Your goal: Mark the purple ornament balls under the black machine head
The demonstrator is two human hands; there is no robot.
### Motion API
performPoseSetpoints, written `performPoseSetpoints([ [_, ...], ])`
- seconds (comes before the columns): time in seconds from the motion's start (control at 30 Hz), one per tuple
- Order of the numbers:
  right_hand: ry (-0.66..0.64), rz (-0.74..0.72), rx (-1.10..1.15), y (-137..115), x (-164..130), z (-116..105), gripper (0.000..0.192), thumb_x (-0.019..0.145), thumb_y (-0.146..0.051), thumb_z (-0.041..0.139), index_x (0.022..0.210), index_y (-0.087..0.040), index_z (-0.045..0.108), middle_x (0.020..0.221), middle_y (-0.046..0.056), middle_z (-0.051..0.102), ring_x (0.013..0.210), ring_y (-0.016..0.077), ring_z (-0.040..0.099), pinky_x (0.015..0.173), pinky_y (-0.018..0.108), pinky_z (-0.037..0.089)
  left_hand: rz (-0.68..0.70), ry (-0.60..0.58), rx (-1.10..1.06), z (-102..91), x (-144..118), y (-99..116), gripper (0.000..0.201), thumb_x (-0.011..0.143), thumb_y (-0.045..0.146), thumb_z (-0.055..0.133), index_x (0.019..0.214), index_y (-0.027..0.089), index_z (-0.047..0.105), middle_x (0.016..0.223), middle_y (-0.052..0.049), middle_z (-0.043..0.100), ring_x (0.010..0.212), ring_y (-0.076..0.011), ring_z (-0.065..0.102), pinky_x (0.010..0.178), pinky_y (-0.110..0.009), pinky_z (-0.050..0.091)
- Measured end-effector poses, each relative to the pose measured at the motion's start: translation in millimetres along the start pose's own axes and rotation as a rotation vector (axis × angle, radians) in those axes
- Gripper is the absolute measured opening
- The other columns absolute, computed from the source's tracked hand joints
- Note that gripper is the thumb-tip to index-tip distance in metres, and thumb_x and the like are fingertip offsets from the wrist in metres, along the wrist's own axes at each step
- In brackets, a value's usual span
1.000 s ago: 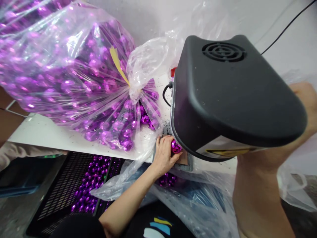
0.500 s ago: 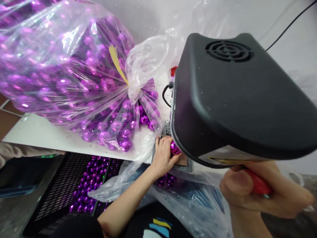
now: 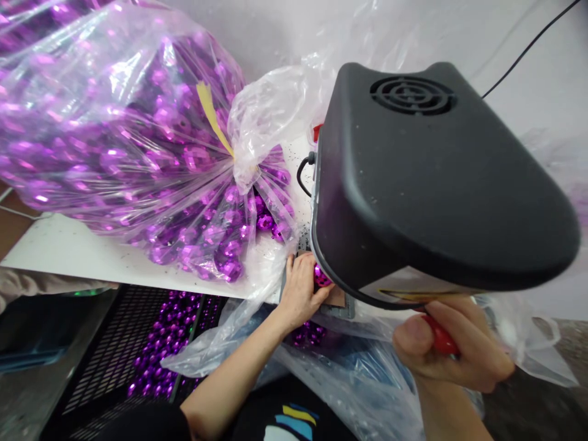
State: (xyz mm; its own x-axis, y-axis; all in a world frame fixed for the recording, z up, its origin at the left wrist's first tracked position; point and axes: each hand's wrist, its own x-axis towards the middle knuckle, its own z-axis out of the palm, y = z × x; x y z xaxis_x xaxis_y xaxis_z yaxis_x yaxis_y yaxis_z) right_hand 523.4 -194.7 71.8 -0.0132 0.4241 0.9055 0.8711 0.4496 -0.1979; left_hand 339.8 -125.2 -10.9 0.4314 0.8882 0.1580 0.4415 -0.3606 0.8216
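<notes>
My left hand point(image 3: 301, 286) rests at the base of a machine, with its fingers and thumb around a shiny purple faceted ball point(image 3: 321, 277). Part of the ball is hidden by the hand and the black machine housing point(image 3: 441, 177). Beneath it lie a brown block point(image 3: 337, 297) and a grey metal base point(image 3: 348, 308). On the right, below the housing, my right hand point(image 3: 452, 349) is wrapped round a red lever handle point(image 3: 440, 335). The far end of that lever is hidden.
A large clear bag point(image 3: 114, 141) of purple balls, tied with a yellow strip, lies on the white table point(image 3: 82, 248). Below stands a black crate point(image 3: 98, 343) with more balls. Loose clear plastic point(image 3: 349, 380) hangs over my lap. Another person's sleeve point(image 3: 41, 285) shows at left.
My right hand has moved left and slightly inward with the red handle. The left hand stays on the ball. The whole view has shifted a little.
</notes>
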Motion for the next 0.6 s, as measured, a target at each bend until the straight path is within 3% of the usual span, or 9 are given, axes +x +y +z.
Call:
performPoseSetpoints([
  [0.27, -0.077, -0.015, -0.027, -2.3, 3.9, -1.0, 0.012, 0.087, -0.019, 0.060, 0.081, -0.010, 0.055, 0.082, 0.005, 0.057, 0.087, 0.0103, 0.060, 0.078, 0.026, 0.055, -0.003, 0.010, 0.011, -1.7, 0.3, 2.6, 0.042, 0.085, 0.027, 0.064, 0.127, 0.022, 0.059, 0.127, -0.013, 0.065, 0.126, -0.0325, 0.057, 0.124, -0.063, 0.020],
  [0.6, -0.036, -0.010, -0.038, -3.3, -1.7, 3.4, 0.006, 0.084, -0.012, 0.055, 0.077, -0.011, 0.053, 0.081, 0.005, 0.058, 0.087, 0.0111, 0.062, 0.075, 0.024, 0.053, -0.042, -0.031, 0.035, -7.8, 0.3, 8.1, 0.041, 0.085, 0.032, 0.067, 0.126, 0.023, 0.062, 0.131, -0.013, 0.066, 0.131, -0.0326, 0.056, 0.125, -0.061, 0.024],
])
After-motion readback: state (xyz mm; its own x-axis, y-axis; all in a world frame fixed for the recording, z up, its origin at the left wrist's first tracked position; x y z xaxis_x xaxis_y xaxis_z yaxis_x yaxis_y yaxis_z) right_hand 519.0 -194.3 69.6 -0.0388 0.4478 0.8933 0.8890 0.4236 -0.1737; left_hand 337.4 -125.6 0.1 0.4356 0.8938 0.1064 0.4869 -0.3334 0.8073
